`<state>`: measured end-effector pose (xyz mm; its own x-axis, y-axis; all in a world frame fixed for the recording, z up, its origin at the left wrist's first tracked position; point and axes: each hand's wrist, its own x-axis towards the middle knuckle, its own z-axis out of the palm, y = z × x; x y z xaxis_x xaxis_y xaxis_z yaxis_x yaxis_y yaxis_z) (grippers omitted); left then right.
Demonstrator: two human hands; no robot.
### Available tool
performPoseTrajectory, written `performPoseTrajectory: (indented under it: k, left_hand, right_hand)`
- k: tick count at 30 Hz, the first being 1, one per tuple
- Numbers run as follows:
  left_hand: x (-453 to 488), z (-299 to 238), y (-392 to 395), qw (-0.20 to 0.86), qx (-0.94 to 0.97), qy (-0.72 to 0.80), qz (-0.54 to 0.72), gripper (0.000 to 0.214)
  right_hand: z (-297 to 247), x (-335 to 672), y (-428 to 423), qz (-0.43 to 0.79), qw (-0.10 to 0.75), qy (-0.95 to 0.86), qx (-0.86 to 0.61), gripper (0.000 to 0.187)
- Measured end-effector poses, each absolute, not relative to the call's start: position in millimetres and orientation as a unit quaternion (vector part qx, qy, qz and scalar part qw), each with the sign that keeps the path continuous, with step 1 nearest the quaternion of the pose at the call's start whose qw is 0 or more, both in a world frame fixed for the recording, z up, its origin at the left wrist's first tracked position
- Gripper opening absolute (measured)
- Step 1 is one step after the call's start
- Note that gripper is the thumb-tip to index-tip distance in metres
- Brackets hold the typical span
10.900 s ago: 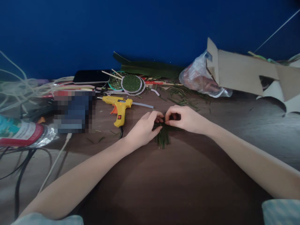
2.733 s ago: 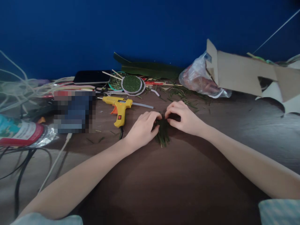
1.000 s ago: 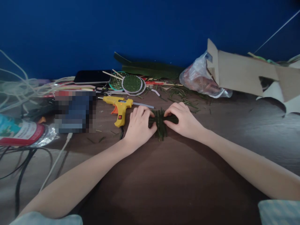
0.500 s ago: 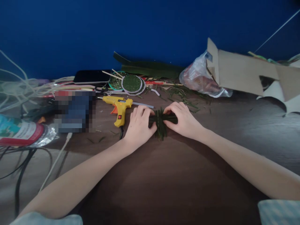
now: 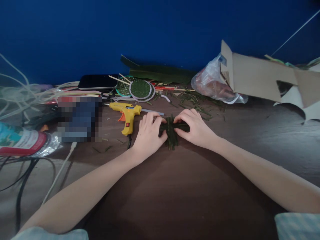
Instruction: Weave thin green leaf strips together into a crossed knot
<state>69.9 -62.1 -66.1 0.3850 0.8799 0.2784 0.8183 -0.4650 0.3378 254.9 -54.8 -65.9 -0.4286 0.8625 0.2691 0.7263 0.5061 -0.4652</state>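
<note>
A small bundle of dark green leaf strips (image 5: pixel 171 133) lies crossed on the brown table (image 5: pixel 190 190), with one strip running sideways over the upright ones. My left hand (image 5: pixel 149 135) presses and pinches the left end of the sideways strip, fingers closed on it. My right hand (image 5: pixel 193 126) pinches its right end, fingers curled. Just left of my left hand lies a yellow glue gun (image 5: pixel 126 115), nozzle pointing left.
Green-covered round discs (image 5: pixel 140 89), a dark phone (image 5: pixel 98 81) and long leaves (image 5: pixel 160 74) lie at the back. A plastic bag (image 5: pixel 215 85) and cardboard box (image 5: pixel 260 78) stand at the right. Cords (image 5: pixel 22 96), a bottle (image 5: pixel 23 141) and cut leaf scraps (image 5: pixel 195 101) lie around.
Since several seconds ago the bundle has shifted slightly farther away and a sideways strip now crosses it, my hands holding its two ends. Over the last second almost nothing moved.
</note>
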Motion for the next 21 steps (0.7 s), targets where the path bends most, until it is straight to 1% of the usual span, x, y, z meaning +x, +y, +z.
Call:
performPoseTrajectory:
  k: [4, 8, 17, 21]
  left_hand:
    - [70.0, -64.9, -62.1, 0.078, 0.827, 0.516, 0.210, 0.019]
    - [69.8, -64.9, -62.0, 0.079, 0.827, 0.517, 0.208, 0.018]
    - [70.0, -65.1, -62.1, 0.077, 0.827, 0.513, 0.215, 0.018]
    - [70.1, -65.0, -62.1, 0.079, 0.827, 0.516, 0.208, 0.018]
  right_hand:
    - [-67.1, 255.1, -55.0, 0.130, 0.243, -0.833, -0.479, 0.013]
    - [-67.7, 255.2, -55.0, 0.116, 0.249, -0.833, -0.480, 0.012]
    - [-68.2, 255.7, -54.7, 0.135, 0.259, -0.828, -0.479, 0.010]
    - [-69.7, 256.4, -54.0, 0.136, 0.269, -0.825, -0.478, 0.013]
